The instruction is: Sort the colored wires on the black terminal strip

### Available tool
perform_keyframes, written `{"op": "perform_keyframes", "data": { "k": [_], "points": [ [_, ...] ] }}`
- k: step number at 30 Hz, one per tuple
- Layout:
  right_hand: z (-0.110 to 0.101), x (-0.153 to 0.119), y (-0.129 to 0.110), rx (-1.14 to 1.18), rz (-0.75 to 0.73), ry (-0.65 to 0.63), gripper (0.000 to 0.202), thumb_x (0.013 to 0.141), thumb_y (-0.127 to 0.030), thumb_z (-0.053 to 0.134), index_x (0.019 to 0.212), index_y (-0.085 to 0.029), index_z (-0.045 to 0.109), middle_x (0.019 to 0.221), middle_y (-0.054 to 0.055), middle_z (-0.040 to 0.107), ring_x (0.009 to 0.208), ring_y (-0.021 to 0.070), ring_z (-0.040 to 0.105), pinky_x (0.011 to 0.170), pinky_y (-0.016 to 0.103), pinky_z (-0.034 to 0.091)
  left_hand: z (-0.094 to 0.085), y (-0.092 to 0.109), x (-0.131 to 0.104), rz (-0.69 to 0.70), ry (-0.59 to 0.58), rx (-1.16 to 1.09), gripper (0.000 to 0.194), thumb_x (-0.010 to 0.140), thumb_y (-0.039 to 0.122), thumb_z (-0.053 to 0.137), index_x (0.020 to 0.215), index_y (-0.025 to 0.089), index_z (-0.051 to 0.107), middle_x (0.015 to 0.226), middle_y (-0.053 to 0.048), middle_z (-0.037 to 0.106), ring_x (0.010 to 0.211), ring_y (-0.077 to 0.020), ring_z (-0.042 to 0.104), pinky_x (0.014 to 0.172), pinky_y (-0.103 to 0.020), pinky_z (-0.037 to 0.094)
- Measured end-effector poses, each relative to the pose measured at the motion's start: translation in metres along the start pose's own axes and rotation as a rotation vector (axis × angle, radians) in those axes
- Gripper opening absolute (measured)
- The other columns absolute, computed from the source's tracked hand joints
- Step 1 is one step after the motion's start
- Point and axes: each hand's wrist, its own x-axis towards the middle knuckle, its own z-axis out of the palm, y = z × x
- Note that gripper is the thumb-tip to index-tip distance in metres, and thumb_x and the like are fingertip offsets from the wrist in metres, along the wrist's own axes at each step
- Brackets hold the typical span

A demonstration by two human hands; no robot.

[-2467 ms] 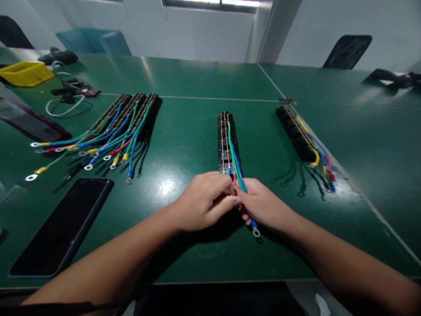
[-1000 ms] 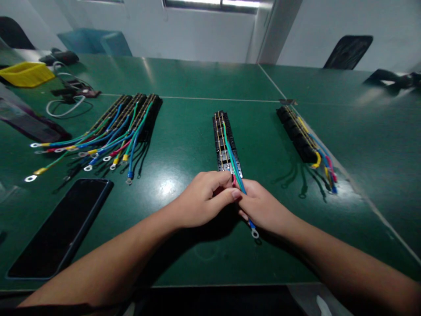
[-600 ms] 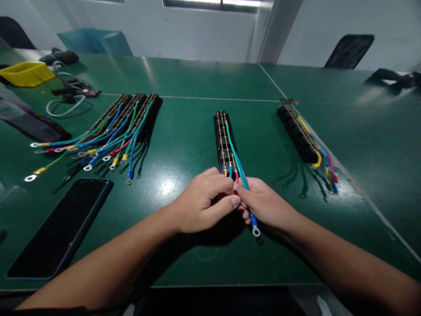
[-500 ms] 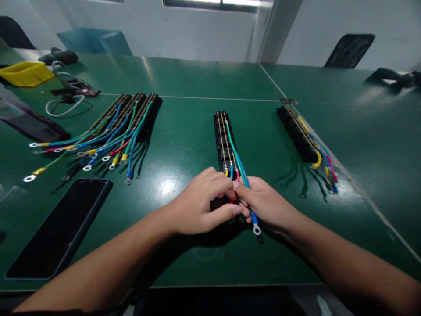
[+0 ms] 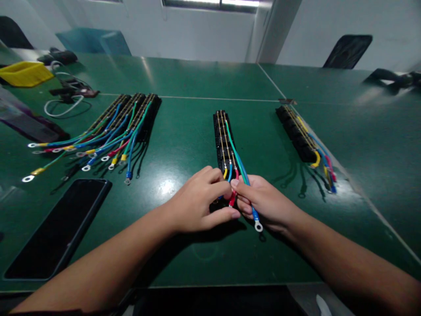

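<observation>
- In the head view, the black strip [image 5: 223,142] lies on the green surface [image 5: 187,131] straight ahead of you, its near end hidden by your hands.
- Your right hand [image 5: 269,202] has thumb and fingers clamped on the red wire [image 5: 232,199]; the green wire [image 5: 231,140] and a blue wire [image 5: 255,214] with a ring end cross over that thumb.
- Your left hand [image 5: 202,201] has thumb and forefinger apart, the red wire's end between them; you cannot tell what its other fingers touch.
- To your left, three wired strips [image 5: 155,112] sit side by side, ring ends pointing toward you, with a phone [image 5: 59,228] nearer you.
- To your right, well apart, lies another wired strip [image 5: 297,138].
</observation>
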Motion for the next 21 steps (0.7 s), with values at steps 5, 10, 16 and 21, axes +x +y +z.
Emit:
{"op": "perform_keyframes", "data": {
  "k": [5,10,16,21],
  "points": [
    [0.0010,0.0000,-0.0017,0.033,0.028,0.031,0.028,0.087,-0.042,0.056,0.075,-0.018,0.047,0.041,-0.009,0.040,0.034,0.0047,0.031,0.033,0.016,0.028,0.0035,-0.0035,0.0009,-0.031,-0.020,-0.046,0.034,0.085,0.049,0.058,0.084,0.015,0.057,0.090,-0.005,0.049,0.083,-0.0179,0.042,0.073,-0.029,0.036],
    [0.0000,0.0006,-0.0017,0.142,0.036,0.009,0.034,0.082,-0.042,0.063,0.068,-0.018,0.043,0.043,-0.011,0.034,0.034,0.0033,0.029,0.032,0.015,0.025,0.0055,-0.0043,0.0008,-0.049,0.007,-0.050,0.030,0.084,0.045,0.060,0.082,0.016,0.057,0.091,-0.005,0.048,0.084,-0.0176,0.042,0.073,-0.029,0.036],
    [0.0015,0.0000,-0.0015,0.076,0.011,0.013,0.029,0.087,-0.042,0.057,0.074,-0.018,0.048,0.040,-0.010,0.039,0.033,0.0040,0.029,0.033,0.015,0.027,-0.0004,-0.0007,0.0003,-0.042,-0.005,-0.089,0.028,0.085,0.043,0.058,0.086,0.016,0.062,0.091,-0.005,0.045,0.088,-0.0183,0.043,0.077,-0.031,0.038],
    [0.0007,0.0010,-0.0012,0.109,0.033,0.019,0.030,0.085,-0.041,0.060,0.071,-0.018,0.046,0.040,-0.010,0.038,0.033,0.0038,0.029,0.032,0.015,0.026,0.0021,-0.0033,0.0017,-0.061,-0.006,-0.136,0.027,0.085,0.042,0.060,0.083,0.015,0.061,0.093,-0.005,0.046,0.089,-0.0182,0.043,0.078,-0.031,0.039]
  ]
}}
